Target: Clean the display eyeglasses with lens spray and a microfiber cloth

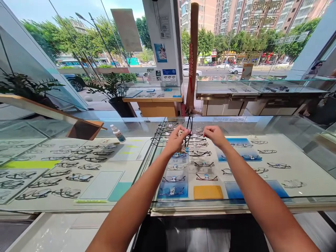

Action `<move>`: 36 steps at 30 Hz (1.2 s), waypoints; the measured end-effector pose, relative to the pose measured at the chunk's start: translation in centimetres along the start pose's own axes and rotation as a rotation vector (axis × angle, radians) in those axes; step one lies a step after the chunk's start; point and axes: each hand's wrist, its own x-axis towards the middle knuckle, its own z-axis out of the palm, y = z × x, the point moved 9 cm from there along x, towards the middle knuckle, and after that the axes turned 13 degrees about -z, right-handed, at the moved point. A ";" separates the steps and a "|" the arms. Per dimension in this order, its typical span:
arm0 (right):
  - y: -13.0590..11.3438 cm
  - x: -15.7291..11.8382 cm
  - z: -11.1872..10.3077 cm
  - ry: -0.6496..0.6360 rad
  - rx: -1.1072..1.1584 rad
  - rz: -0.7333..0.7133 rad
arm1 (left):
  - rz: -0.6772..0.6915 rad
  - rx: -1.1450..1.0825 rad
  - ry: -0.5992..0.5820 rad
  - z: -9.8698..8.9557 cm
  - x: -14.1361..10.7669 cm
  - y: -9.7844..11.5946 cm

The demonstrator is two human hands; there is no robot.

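Observation:
My left hand (176, 140) is closed around a dark-framed pair of eyeglasses (190, 125), which stands on end above the glass counter. A bit of crumpled beige cloth (180, 133) shows between the same fingers. To the right, apart from the eyeglasses, my right hand (214, 135) hangs over the counter with its fingers curled together. Whether a small thing is pinched in them is hidden. On the glass near my left hand lie several dark eyeglasses (158, 137) in a row. Under the glass, more frames (203, 164) lie in columns below both hands.
A white bottle (118, 133) stands on the left counter, near a slanted wooden-edged panel (85, 129). Inside the showcase is a yellow case (208, 192). The counter's glass front edge (210, 202) runs close to me. Beyond stand a wooden post (193, 63) and a potted plant (115, 92).

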 end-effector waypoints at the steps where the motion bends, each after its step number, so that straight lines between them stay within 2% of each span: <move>1: -0.5 -0.1 0.5 -0.008 0.006 -0.010 | -0.010 -0.024 -0.033 0.4 -0.1 -0.1; 4: -1.4 -0.3 1.4 -0.021 0.018 -0.026 | -0.021 -0.068 -0.094 1.3 -0.5 0.0; 12: -2.6 -0.5 1.6 0.002 0.100 -0.035 | 0.001 -0.023 -0.059 1.1 -1.2 1.4; 18: -2.3 -0.7 2.0 0.011 0.105 -0.018 | 0.038 -0.039 -0.030 0.9 -1.2 1.7; 24: -2.6 -0.8 2.1 0.019 0.075 -0.025 | 0.050 0.047 -0.019 0.8 -1.3 2.0; 36: -2.4 -0.8 2.2 0.008 0.061 0.007 | 0.058 0.104 -0.072 1.4 -1.5 2.0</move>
